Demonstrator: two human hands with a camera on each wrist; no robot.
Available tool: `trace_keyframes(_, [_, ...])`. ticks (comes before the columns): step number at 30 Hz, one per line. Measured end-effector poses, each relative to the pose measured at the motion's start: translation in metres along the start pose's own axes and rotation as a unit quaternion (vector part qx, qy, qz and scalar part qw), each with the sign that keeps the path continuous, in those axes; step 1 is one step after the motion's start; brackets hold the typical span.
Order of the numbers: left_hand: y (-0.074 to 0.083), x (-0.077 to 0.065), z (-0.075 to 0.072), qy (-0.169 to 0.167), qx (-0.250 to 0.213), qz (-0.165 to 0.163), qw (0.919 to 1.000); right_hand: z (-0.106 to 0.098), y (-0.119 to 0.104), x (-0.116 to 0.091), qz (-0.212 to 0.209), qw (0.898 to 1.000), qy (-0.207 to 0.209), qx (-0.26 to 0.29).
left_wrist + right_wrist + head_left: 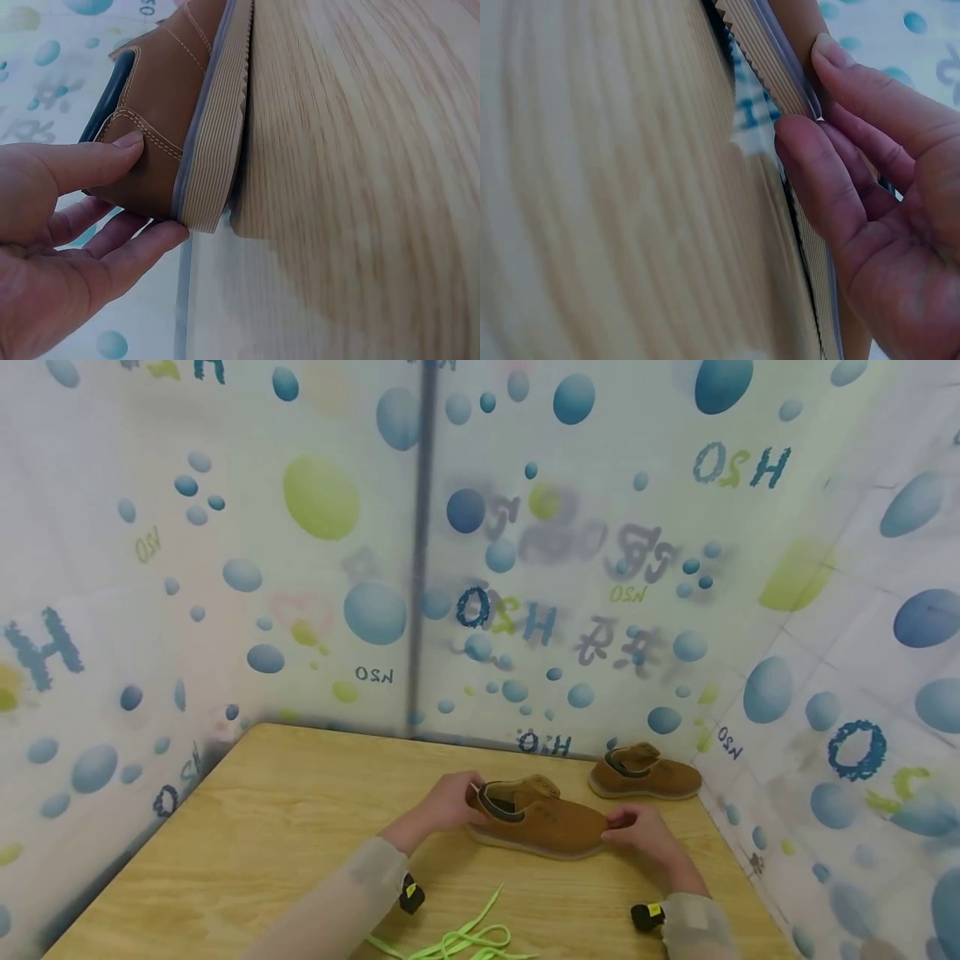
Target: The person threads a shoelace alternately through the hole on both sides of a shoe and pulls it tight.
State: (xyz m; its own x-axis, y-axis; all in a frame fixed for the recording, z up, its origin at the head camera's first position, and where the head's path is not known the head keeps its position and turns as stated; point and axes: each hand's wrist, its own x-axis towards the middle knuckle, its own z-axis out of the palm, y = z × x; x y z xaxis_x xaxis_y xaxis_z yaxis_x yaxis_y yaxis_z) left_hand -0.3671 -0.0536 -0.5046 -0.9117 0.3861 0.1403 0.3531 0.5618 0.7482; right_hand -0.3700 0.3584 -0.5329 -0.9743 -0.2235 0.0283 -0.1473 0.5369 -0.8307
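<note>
A brown leather shoe [555, 823] with a pale ridged sole [214, 127] is held at both ends, its toe to the right in the head view. My left hand [452, 802] grips the heel, thumb on the stitched side and fingers curled behind it. At the toe, my right hand [637, 831] pinches the front, with the thumb [832, 52] against the upper and a finger at the sole's edge. The shoe's tongue stands up above the dark-lined opening, and no lace shows in it.
A matching brown shoe [660, 778] stands at the table's back right corner. Loose bright green shoelaces [468, 939] lie near the front. Behind the wooden table [300, 802] and along its sides hang printed sheets [480, 693] with blue and green bubbles.
</note>
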Motion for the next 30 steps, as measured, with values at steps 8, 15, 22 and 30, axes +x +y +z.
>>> trace_keyframes(8, [-0.018,-0.015,-0.016,0.014,-0.003,-0.002,0.9999,0.026,-0.017,0.004,0.004,1.000,0.016,-0.017])
trace_keyframes(15, [-0.027,-0.029,-0.032,0.023,0.007,-0.033,0.9992,0.047,-0.033,0.006,0.004,0.999,0.029,-0.027])
trace_keyframes(22, [-0.037,-0.038,-0.049,0.026,0.011,-0.045,0.9986,0.060,-0.044,0.010,-0.015,1.000,0.020,-0.012])
trace_keyframes(30, [-0.049,-0.054,-0.066,0.010,0.004,-0.025,0.9996,0.076,-0.057,0.010,-0.024,1.000,-0.002,-0.015])
